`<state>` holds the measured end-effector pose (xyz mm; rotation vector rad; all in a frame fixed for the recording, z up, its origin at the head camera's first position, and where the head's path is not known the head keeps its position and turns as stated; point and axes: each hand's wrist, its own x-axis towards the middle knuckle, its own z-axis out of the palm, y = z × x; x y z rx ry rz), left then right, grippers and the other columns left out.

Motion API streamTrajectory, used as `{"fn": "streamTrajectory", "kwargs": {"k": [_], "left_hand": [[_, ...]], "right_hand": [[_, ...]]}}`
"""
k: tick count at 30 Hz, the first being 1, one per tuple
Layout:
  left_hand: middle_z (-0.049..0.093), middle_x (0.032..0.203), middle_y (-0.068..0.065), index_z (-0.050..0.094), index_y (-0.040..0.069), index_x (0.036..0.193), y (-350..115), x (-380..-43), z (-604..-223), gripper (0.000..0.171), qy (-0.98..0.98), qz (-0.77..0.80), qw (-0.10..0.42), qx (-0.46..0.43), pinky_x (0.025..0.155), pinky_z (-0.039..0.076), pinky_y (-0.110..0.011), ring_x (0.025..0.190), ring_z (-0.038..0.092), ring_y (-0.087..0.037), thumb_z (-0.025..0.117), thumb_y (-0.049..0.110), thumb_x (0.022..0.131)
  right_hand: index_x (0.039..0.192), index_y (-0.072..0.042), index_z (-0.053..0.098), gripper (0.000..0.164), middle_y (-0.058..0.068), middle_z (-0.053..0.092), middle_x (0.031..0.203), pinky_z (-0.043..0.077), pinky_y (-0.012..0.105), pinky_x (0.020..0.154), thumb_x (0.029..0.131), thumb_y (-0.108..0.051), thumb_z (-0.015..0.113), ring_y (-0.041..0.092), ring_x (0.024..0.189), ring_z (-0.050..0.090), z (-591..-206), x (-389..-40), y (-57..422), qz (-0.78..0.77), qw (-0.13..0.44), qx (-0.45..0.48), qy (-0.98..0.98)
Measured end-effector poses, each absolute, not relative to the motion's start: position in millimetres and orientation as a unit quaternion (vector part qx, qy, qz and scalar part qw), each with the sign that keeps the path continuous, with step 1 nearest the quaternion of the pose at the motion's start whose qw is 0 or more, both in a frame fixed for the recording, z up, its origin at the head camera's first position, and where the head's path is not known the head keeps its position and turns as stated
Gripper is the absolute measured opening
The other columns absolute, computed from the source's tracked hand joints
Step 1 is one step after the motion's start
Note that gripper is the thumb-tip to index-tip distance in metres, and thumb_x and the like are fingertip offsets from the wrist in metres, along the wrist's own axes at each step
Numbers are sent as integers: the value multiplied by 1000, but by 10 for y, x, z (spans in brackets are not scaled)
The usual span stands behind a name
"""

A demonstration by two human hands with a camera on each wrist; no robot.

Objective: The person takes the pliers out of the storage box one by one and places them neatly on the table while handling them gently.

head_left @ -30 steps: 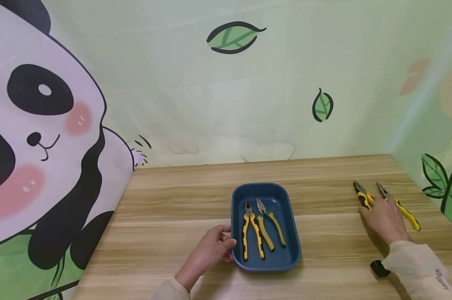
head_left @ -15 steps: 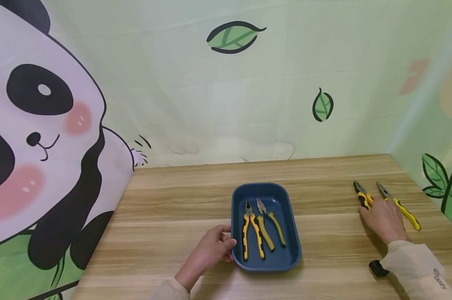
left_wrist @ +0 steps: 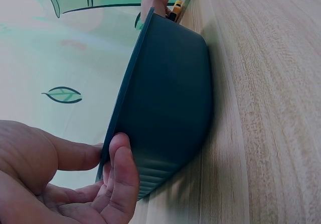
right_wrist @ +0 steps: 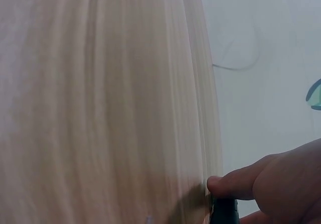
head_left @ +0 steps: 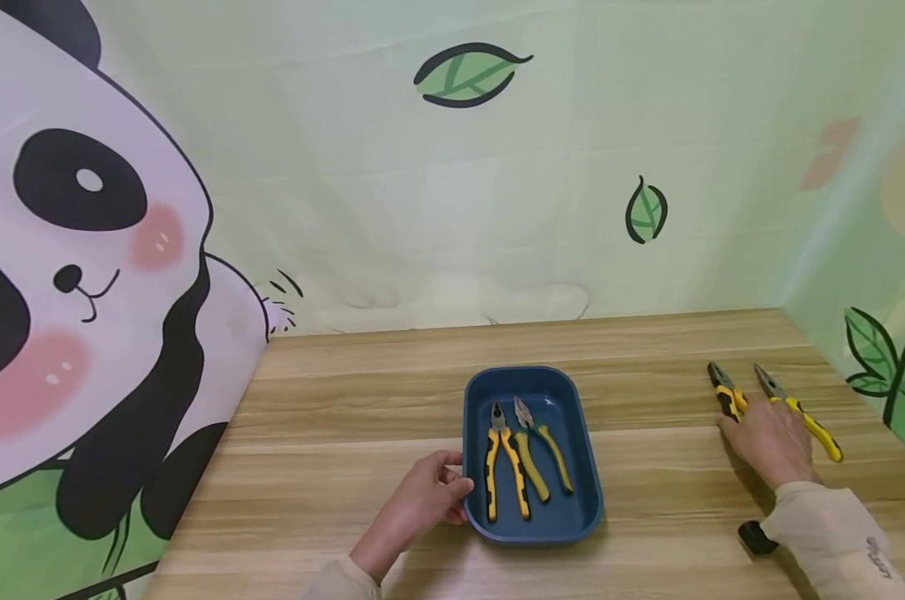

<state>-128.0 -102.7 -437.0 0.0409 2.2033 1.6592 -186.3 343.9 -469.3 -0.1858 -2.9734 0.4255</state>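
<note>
A blue plastic tray [head_left: 557,523] stands on the wooden table, and my left hand [head_left: 422,492] pinches its left rim between thumb and fingers. Inside lie yellow-and-black pliers [head_left: 492,467] and worn yellow-green pliers [head_left: 533,471], side by side with jaws pointing away. Far to the right, my right hand [head_left: 771,442] grips yellow-and-black pliers [head_left: 725,390] that lie on the table; the thumb presses along a handle, and the curled fingers are mostly hidden. Just beyond that hand lie long-nose pliers [head_left: 818,432], partly covered by it.
The wooden table [head_left: 325,467] runs back to a pale green wall cloth [head_left: 347,208] printed with leaves. A large printed panda [head_left: 182,317] covers the left side. A black device [head_left: 757,537] sits at my right wrist.
Over the last second my right hand and sleeve have shifted very slightly to the left. My left hand, the tray and the pliers in it stay put.
</note>
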Motion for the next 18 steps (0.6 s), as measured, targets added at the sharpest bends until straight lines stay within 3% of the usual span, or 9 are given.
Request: {"fn": "streamTrajectory", "kwargs": {"k": [12, 18], "left_hand": [[58, 84, -18, 46, -8, 126, -1025, -1276, -4372, 40, 788, 584, 191, 12, 52, 55, -33, 58, 59, -17, 59, 3, 90], [59, 84, -18, 46, -8, 126, -1026, -1279, -4374, 40, 789, 584, 190, 14, 53, 55, -34, 58, 60, -17, 59, 3, 90]], "right_hand": [[55, -5, 45, 43, 15, 41, 62, 30, 36, 50, 85, -30, 64, 31, 58, 41, -4696, -1873, 3409, 145, 59, -75, -985], [56, -6, 44, 46, 10, 38, 59, 30, 33, 45, 86, -35, 64, 26, 53, 40, -4700, -1873, 3406, 147, 45, -81, -985]]}}
